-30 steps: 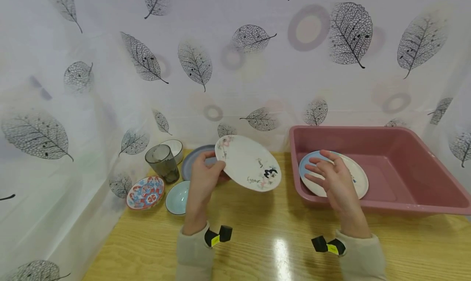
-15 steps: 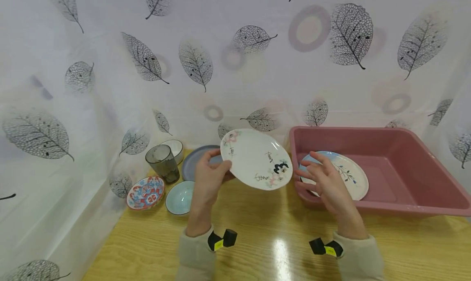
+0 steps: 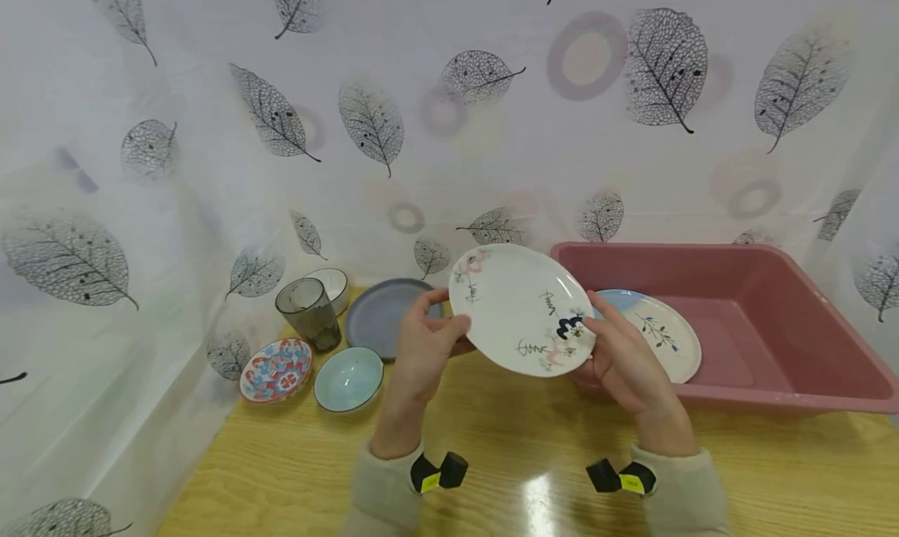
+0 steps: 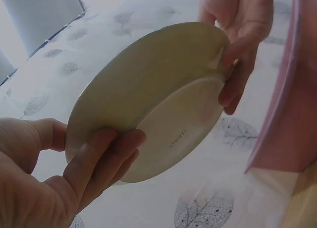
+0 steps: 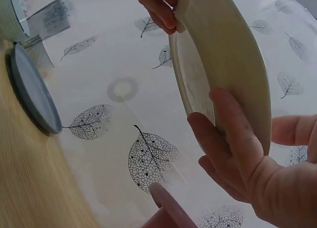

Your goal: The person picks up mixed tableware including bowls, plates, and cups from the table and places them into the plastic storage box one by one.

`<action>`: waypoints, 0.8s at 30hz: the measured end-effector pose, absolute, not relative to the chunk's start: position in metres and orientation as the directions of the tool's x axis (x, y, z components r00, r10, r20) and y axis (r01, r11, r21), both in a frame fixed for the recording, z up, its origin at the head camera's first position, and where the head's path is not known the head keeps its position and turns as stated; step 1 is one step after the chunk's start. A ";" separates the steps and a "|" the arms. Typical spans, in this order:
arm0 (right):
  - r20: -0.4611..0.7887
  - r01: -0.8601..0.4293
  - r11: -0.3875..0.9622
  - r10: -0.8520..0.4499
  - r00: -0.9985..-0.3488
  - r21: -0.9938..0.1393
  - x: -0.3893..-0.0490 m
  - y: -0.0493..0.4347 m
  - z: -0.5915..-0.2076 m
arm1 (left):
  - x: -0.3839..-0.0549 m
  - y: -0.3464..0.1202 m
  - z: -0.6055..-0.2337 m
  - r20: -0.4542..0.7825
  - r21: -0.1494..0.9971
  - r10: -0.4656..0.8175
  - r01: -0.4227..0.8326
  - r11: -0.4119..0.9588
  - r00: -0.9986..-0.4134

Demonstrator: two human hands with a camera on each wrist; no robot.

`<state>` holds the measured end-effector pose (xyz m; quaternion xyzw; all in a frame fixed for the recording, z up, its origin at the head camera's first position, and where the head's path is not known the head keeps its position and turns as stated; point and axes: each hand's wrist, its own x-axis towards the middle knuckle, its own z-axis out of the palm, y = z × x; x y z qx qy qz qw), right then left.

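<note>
A white plate (image 3: 520, 303) with pink blossoms, dark script and a black motif is held up above the table, tilted toward the head camera. My left hand (image 3: 430, 346) pinches its left rim, thumb on the face and fingers underneath. On the opposite rim my right hand (image 3: 628, 357) grips it the same way. Both wrist views show the plate's pale underside (image 4: 153, 94), with small print on its base, and fingers (image 5: 237, 129) spread beneath. Behind the right hand, a blue-and-cream plate (image 3: 663, 338) with a painted sprig lies in the pink basin (image 3: 758, 318).
On the left of the wooden table (image 3: 295, 459) are a grey plate (image 3: 382, 318), a light blue bowl (image 3: 349, 379), a red-and-blue patterned dish (image 3: 276, 370), a smoky glass (image 3: 309, 312) and a white bowl (image 3: 335, 285). A leaf-print curtain (image 3: 449, 154) hangs behind.
My left hand has carried the white plate rightward, toward the basin's left edge. The right hand, free in the earlier frames, has moved left and taken hold of the plate's right rim.
</note>
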<state>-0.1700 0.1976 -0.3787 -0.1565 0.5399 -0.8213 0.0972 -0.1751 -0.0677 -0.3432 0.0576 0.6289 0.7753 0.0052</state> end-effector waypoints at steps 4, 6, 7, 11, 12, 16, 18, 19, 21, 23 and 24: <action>0.186 -0.014 -0.450 -0.340 -0.922 -0.893 -0.171 0.206 -0.380 | -0.174 -0.061 -0.346 0.113 0.968 0.113 0.083 -0.238 -0.987; 0.191 -0.011 -0.466 -0.341 -0.920 -0.885 -0.171 0.211 -0.381 | -0.174 -0.058 -0.348 0.111 0.965 0.125 0.077 -0.251 -0.986; 0.191 -0.008 -0.471 -0.342 -0.920 -0.882 -0.171 0.213 -0.381 | -0.174 -0.056 -0.348 0.110 0.965 0.132 0.074 -0.252 -0.985; 0.201 0.005 -0.499 -0.358 -0.912 -0.866 -0.171 0.222 -0.383 | -0.174 -0.051 -0.350 0.099 0.970 0.151 0.061 -0.237 -0.984; 0.206 0.009 -0.510 -0.363 -0.909 -0.860 -0.171 0.223 -0.383 | -0.174 -0.050 -0.350 0.098 0.971 0.156 0.060 -0.233 -0.983; 0.230 0.019 -0.557 -0.372 -0.899 -0.830 -0.172 0.229 -0.383 | -0.173 -0.046 -0.350 0.099 0.972 0.172 0.058 -0.228 -0.980; 0.235 0.031 -0.585 -0.373 -0.898 -0.810 -0.172 0.232 -0.383 | -0.173 -0.044 -0.351 0.103 0.970 0.181 0.058 -0.238 -0.978; 0.236 0.035 -0.596 -0.371 -0.898 -0.802 -0.172 0.234 -0.383 | -0.172 -0.042 -0.352 0.103 0.968 0.183 0.057 -0.243 -0.978; 0.237 0.039 -0.610 -0.364 -0.901 -0.791 -0.172 0.237 -0.383 | -0.173 -0.039 -0.354 0.099 0.966 0.186 0.050 -0.254 -0.978; 0.237 0.047 -0.628 -0.360 -0.902 -0.777 -0.171 0.239 -0.383 | -0.172 -0.036 -0.355 0.096 0.963 0.189 0.043 -0.265 -0.977; 0.241 0.043 -0.633 -0.354 -0.904 -0.773 -0.171 0.240 -0.383 | -0.172 -0.034 -0.355 0.092 0.962 0.191 0.038 -0.269 -0.977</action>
